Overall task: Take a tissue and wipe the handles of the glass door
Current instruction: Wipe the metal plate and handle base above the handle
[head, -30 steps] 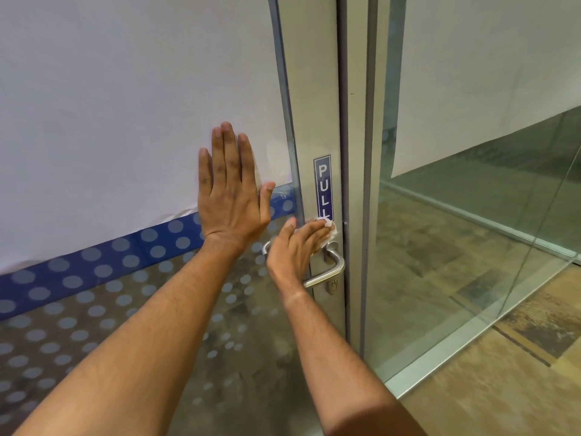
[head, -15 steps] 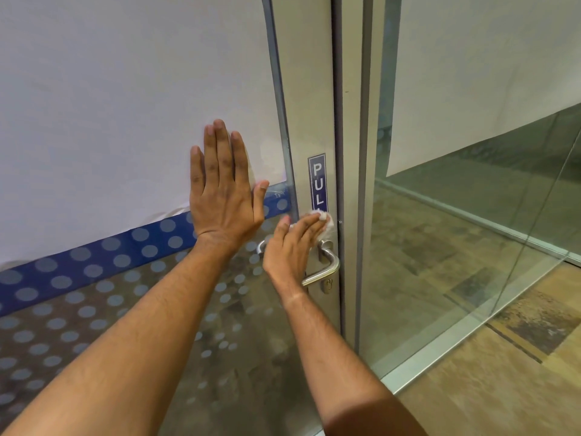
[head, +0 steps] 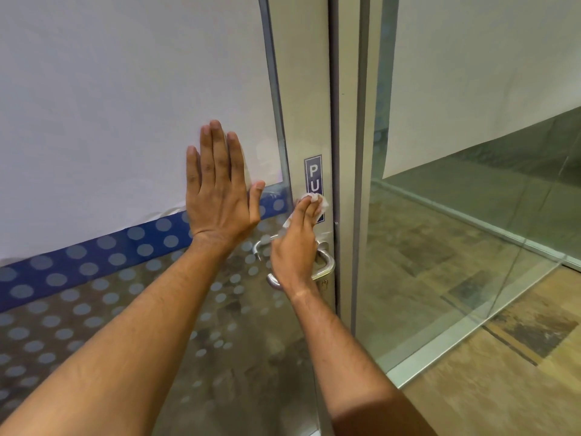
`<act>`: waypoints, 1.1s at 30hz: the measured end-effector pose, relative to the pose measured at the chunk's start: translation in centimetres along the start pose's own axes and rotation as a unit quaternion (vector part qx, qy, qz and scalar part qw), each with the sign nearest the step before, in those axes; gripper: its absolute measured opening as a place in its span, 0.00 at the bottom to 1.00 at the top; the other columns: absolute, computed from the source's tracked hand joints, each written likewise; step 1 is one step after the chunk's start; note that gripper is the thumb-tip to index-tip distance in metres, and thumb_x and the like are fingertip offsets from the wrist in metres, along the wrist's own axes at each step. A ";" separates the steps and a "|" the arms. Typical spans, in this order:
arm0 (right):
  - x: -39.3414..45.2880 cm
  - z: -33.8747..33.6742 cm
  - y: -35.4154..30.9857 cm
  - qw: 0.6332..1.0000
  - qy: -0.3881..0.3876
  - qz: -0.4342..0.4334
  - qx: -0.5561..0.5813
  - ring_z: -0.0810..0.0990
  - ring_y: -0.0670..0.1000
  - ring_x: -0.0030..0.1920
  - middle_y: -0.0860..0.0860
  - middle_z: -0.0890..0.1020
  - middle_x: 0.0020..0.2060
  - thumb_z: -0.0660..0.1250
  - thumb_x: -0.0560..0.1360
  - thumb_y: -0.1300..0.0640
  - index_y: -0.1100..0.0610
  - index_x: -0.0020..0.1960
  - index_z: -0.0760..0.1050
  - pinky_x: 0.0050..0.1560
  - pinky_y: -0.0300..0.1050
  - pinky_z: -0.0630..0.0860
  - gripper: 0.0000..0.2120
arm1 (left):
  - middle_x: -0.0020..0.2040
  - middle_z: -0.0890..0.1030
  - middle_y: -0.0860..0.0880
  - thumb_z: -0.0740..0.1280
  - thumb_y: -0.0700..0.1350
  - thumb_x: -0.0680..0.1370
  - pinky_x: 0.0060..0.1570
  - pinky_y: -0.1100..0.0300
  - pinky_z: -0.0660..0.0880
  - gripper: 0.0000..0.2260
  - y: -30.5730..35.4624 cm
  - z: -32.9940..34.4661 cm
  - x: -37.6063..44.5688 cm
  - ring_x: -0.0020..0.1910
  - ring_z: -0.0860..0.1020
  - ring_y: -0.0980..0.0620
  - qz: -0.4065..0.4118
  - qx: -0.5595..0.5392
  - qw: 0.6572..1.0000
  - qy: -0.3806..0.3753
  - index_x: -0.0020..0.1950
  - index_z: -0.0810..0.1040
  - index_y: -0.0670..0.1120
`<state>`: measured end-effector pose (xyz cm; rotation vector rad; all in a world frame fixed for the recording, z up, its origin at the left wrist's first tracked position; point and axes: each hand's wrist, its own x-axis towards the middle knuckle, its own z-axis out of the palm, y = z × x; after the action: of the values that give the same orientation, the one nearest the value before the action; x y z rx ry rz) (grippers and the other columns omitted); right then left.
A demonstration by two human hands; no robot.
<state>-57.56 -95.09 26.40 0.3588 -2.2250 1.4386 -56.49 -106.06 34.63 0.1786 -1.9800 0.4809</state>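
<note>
My left hand [head: 217, 196] lies flat with straight fingers on the glass door [head: 201, 357], on the white sheet behind it. My right hand [head: 295, 247] reaches up the metal door stile and presses a crumpled white tissue [head: 323, 205] with straight fingers against the lower part of the blue PULL sign [head: 313, 173]. The silver lever handle [head: 328, 266] sits just below, partly hidden behind my right wrist. The inner handle [head: 259, 245] shows through the glass to the left.
A blue dotted band [head: 94, 259] runs across the door glass. Right of the door frame [head: 349, 152] stands a fixed glass panel [head: 471, 215] with a metal floor rail [head: 440, 350]. Brown tiled floor [head: 503, 388] lies at the lower right.
My right hand has slid the tissue upward from the handle's base onto the PULL sign. My left hand has stayed flat on the glass.
</note>
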 end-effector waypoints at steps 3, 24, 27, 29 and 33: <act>-1.1 0.0 1.3 0.998 -0.029 0.053 -0.020 0.76 0.59 0.62 0.58 0.65 0.73 0.62 0.72 0.70 0.56 0.78 0.49 0.57 0.44 0.76 0.39 | 0.80 0.44 0.39 0.48 0.63 0.81 0.76 0.49 0.33 0.38 0.0 -0.3 0.0 0.79 0.36 0.44 0.002 0.001 1.000 -0.008 0.80 0.42 0.38; 6.2 -5.6 3.9 0.942 0.022 -0.302 -0.148 0.60 0.59 0.75 0.59 0.63 0.75 0.60 0.68 0.78 0.63 0.75 0.62 0.69 0.43 0.61 0.36 | 0.79 0.49 0.35 0.51 0.61 0.81 0.77 0.47 0.37 0.37 0.0 -0.2 0.1 0.79 0.47 0.39 0.008 0.012 1.000 -0.010 0.80 0.46 0.37; 6.4 -5.7 5.3 0.907 -0.002 -0.366 -0.207 0.57 0.61 0.75 0.63 0.62 0.73 0.61 0.63 0.80 0.66 0.74 0.61 0.72 0.50 0.56 0.39 | 0.79 0.49 0.35 0.50 0.61 0.81 0.76 0.47 0.37 0.36 0.1 -0.2 0.1 0.79 0.47 0.38 0.005 0.021 1.000 -0.006 0.80 0.46 0.37; 6.5 -5.9 6.2 0.876 -0.006 -0.418 -0.240 0.57 0.61 0.73 0.66 0.64 0.72 0.63 0.63 0.80 0.67 0.72 0.62 0.72 0.55 0.55 0.39 | 0.79 0.50 0.34 0.49 0.61 0.81 0.76 0.47 0.37 0.36 0.2 -0.2 0.2 0.78 0.47 0.38 0.004 0.024 1.000 -0.008 0.80 0.47 0.37; 6.0 -5.9 7.8 0.823 -0.034 -0.489 -0.285 0.65 0.64 0.71 0.67 0.68 0.69 0.61 0.67 0.77 0.68 0.70 0.65 0.69 0.60 0.59 0.31 | 0.79 0.52 0.33 0.50 0.61 0.81 0.76 0.47 0.38 0.36 0.3 -0.4 0.2 0.78 0.47 0.38 0.000 0.026 1.000 -0.012 0.80 0.48 0.37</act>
<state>-64.86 -86.33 25.39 1.1223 -1.8729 0.2020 -56.40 -105.60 34.89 0.2188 -1.9918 0.5326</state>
